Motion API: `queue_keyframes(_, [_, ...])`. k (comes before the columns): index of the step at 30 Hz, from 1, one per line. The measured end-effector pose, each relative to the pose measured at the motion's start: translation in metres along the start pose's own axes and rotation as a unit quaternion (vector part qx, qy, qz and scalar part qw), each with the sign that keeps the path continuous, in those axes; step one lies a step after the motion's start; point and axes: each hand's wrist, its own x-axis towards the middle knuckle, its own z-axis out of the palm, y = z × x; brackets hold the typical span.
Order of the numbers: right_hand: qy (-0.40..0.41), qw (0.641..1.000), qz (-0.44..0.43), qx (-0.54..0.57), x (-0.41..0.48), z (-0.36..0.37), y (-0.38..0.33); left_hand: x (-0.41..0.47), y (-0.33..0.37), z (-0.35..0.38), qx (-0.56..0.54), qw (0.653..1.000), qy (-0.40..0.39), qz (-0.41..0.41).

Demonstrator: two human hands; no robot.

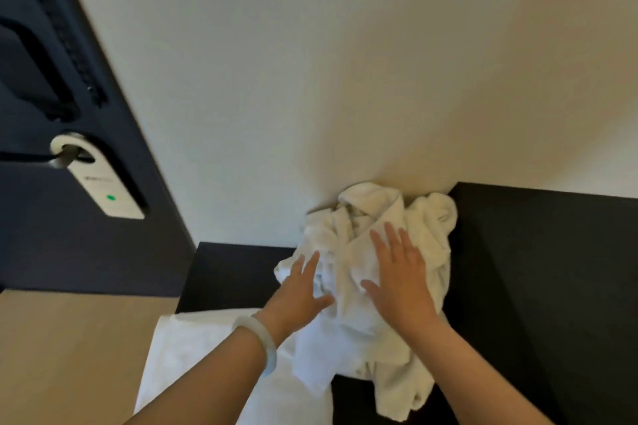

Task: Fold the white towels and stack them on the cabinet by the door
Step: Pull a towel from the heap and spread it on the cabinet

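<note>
While fingers lie straight, both hands (300,290) (400,272) press crumpled towels (362,217).

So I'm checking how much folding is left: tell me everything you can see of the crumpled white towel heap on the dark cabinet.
The towel heap is white, terry-looking cloth, bunched and creased, not folded. It lies on the dark cabinet top, its far end against the cream wall. Both hands rest flat on it, fingers straight: left hand on its left side, right hand at its middle. How many towels it holds cannot be told.
</note>
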Motion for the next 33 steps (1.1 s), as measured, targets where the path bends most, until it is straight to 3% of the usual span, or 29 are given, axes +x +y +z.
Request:
queue_keyframes(4, [-0.086,0.992,0.047,0.075,0.042,-0.021,0.047,0.029,0.055,0.022,-0.055,0.998,0.004,-0.021])
queue_keyframes(6, [-0.121,0.988,-0.008,0.093,0.060,-0.021,0.057,0.040,0.067,0.032,-0.052,0.996,0.019,-0.071])
queue_keyframes(8, [-0.152,0.986,-0.067,0.025,0.076,-0.020,0.066,0.042,0.071,0.037,-0.017,0.994,0.064,-0.093])
queue_keyframes(11, [-0.154,0.982,-0.106,-0.010,0.096,-0.034,0.077,0.035,0.082,0.029,0.043,0.987,0.151,-0.035])
queue_keyframes(16, [-0.048,0.979,-0.043,0.192,0.103,-0.112,0.095,0.018,0.160,-0.019,0.073,0.961,0.264,0.046])
queue_keyframes(19, [-0.010,0.938,0.012,0.347,0.094,-0.178,0.102,0.014,0.218,-0.047,0.076,0.944,0.307,0.099])
queue_keyframes(22, [0.065,0.901,0.046,0.427,0.081,-0.240,0.113,0.014,0.271,-0.069,0.070,0.941,0.305,0.127])
queue_keyframes(27, [0.190,0.852,0.092,0.479,0.052,-0.326,0.155,0.018,0.343,-0.075,0.166,0.948,0.223,0.159])
queue_keyframes(30, [0.285,0.817,0.076,0.495,0.040,-0.386,0.192,0.003,0.410,-0.083,0.132,0.928,0.277,0.211])
queue_keyframes(33, [0.363,0.788,0.035,0.497,0.028,-0.463,0.230,-0.021,0.500,-0.095,0.096,0.886,0.344,0.295])
